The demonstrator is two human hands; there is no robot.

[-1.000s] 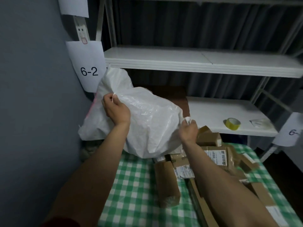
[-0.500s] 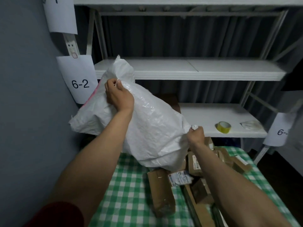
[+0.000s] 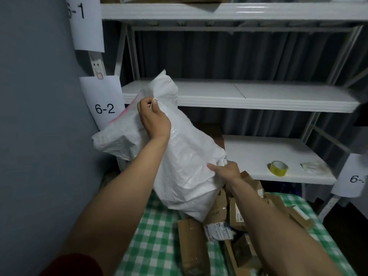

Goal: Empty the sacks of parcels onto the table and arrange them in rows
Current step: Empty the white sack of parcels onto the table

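White woven-plastic sack [image 3: 185,162] was held aloft over the far left part of the tabletop [image 3: 157,236], tilted, with its upper end toward the far left and its lower end resting on or just above the heap of parcels [image 3: 225,214]; contact could not be confirmed. A pink stripe showed along the sack's far left edge.

The left grip [image 3: 154,118] was closed round a bunched fold near the upper end of the sack, fingers curled into the material. The right grip [image 3: 227,172] pinched the sack's lower right edge, thumb laid out leftward along the fabric, fingers curled behind it and largely hidden.

The parcels, brown cardboard boxes and packets with printed labels, lay in a loose pile on the green-and-white checked tabletop, right of centre and partly under the right forearm. One long brown box [image 3: 193,246] lay at the pile's left edge, nearer the viewer.

Beyond the tabletop stood white metal shelving. On the lower shelf [image 3: 268,154] sat a roll of yellow tape [image 3: 278,168], with a crumpled pale item [image 3: 312,167] just to its right. Paper signs marked "6-1" [image 3: 85,22] and "6-2" [image 3: 103,100] hung at the left upright beside a grey wall. A red sleeve [image 3: 73,263] showed at the near left.
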